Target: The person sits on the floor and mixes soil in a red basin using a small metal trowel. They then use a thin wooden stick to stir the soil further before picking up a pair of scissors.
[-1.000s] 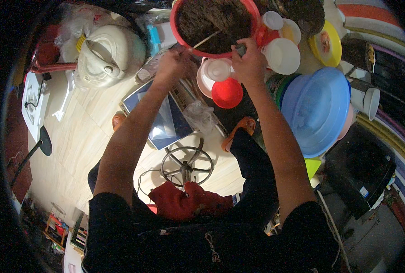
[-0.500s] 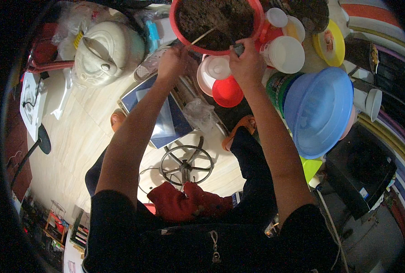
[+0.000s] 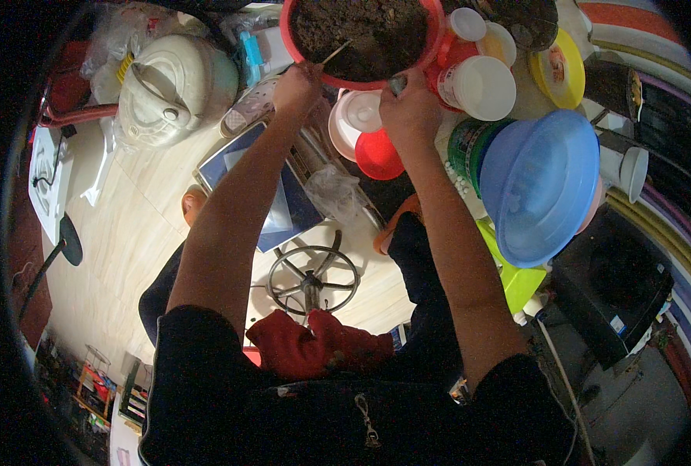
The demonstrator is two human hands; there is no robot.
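Note:
At the top of the view stands a round red pot (image 3: 287,39) filled with dark brown soil (image 3: 361,27). My left hand (image 3: 297,89) is closed at the pot's near-left rim, pinching a thin pale stick (image 3: 335,53) whose far end reaches over the soil. Whether its tip enters the soil, I cannot tell. My right hand (image 3: 410,109) is closed near the front right rim; a small grey end shows above its fingers, and the rest of that thing is hidden. A red round dish (image 3: 380,154) and a white tub (image 3: 363,113) sit just below the pot, between my wrists.
On the right are white cups (image 3: 487,88), a yellow dish (image 3: 557,70), a large blue basin (image 3: 543,186) and a black box (image 3: 613,287). A pale watering can (image 3: 175,89) stands left. Below my hands lie a blue flat box (image 3: 233,159) and a wheel-shaped metal base (image 3: 313,279).
My left hand has moved up closer to the pot's rim, and less of the stick shows. My right hand has shifted slightly left. The whole view has shifted a little.

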